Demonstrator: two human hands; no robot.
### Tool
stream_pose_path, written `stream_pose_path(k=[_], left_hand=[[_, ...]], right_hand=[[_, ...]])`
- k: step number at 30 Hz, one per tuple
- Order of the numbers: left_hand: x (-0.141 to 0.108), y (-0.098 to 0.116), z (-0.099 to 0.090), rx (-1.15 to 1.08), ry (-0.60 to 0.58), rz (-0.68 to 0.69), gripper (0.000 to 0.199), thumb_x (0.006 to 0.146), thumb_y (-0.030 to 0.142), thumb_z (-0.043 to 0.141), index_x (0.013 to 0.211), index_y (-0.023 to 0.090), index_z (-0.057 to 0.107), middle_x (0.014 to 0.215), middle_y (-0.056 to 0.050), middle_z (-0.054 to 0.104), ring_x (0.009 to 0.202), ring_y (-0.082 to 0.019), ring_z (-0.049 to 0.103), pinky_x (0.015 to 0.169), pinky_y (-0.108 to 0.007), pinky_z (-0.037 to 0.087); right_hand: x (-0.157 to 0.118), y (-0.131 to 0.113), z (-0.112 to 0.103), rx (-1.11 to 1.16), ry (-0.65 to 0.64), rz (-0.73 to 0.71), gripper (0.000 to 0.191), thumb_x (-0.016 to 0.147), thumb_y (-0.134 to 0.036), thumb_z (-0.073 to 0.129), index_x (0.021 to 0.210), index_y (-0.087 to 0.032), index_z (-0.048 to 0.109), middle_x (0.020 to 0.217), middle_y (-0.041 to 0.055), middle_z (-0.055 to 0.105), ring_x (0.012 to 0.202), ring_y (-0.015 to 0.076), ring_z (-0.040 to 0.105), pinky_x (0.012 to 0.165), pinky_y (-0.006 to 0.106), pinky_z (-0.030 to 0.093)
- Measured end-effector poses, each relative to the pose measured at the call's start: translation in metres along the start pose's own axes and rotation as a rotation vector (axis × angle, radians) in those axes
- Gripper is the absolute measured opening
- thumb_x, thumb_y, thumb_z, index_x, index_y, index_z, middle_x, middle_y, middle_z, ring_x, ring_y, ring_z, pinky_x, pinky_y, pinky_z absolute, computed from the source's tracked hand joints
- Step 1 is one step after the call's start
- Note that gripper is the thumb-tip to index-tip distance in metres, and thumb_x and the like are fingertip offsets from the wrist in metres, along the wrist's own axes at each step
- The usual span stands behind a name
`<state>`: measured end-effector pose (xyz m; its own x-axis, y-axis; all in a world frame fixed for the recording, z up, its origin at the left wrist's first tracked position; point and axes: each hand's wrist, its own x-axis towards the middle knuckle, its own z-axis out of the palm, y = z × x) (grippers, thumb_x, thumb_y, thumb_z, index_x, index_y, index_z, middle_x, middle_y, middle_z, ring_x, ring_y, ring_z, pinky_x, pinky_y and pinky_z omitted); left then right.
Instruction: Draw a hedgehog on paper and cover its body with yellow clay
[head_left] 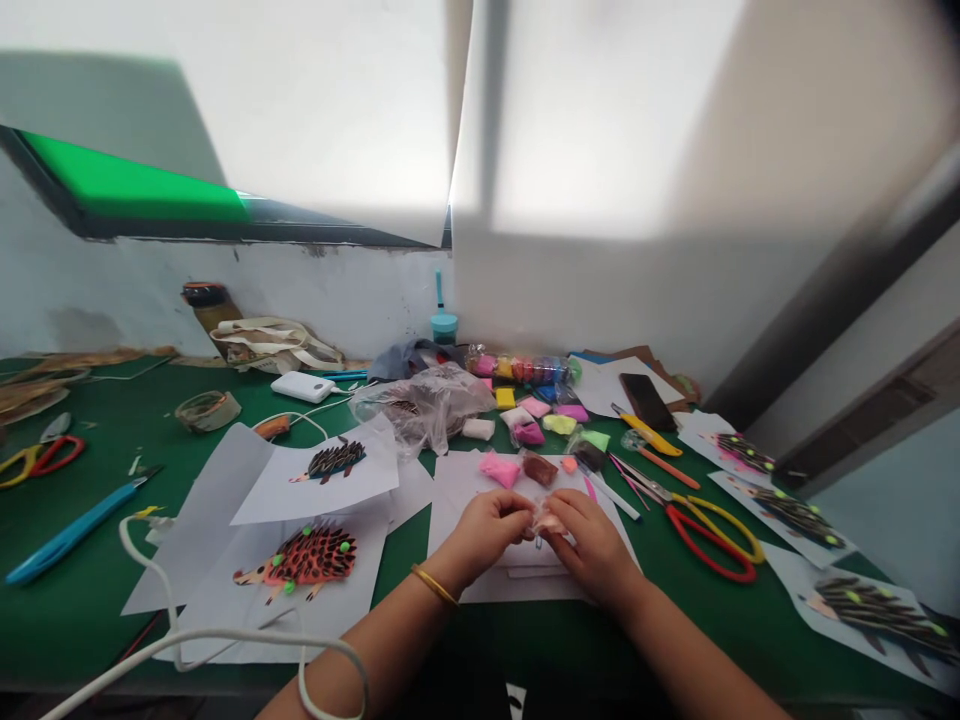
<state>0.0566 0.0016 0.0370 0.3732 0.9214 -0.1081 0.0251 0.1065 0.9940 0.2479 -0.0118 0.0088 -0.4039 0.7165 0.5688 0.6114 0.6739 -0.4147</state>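
Over a stack of white paper [474,575], both of my hands meet at a small clear plastic packet of pale peach clay [553,521]. The fingers of my left hand [491,532] pinch its left side, and a gold bangle circles that wrist. My right hand [590,541] closes on the packet from the other side, its fingers partly hiding the clay. Just beyond the hands lie a pink clay packet [499,469], a brown clay packet [538,468] and a small orange clay lump [570,464]. A white pen [619,498] rests right of them.
Red-and-yellow scissors [712,535], a yellow cutter [651,434] and a phone [646,402] lie to the right. Hedgehog pictures [311,562] flank both sides. A white cable [217,634] crosses the left front. Several clay packets [559,424] and a plastic bag [427,400] sit behind.
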Motion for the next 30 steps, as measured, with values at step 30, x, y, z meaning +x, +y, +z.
stream_pose_path(k=[30], left_hand=[[-0.0069, 0.0022, -0.0049, 0.369, 0.016, 0.165, 0.022, 0.08, 0.038, 0.067, 0.083, 0.016, 0.066, 0.08, -0.002, 0.066, 0.074, -0.016, 0.059, 0.066, -0.026, 0.044]], right_hand=[[-0.0015, -0.0095, 0.0011, 0.081, 0.079, -0.003, 0.013, 0.092, -0.023, 0.055, 0.103, -0.021, 0.062, 0.096, 0.0085, 0.059, 0.092, 0.0229, 0.058, 0.08, 0.038, 0.051]])
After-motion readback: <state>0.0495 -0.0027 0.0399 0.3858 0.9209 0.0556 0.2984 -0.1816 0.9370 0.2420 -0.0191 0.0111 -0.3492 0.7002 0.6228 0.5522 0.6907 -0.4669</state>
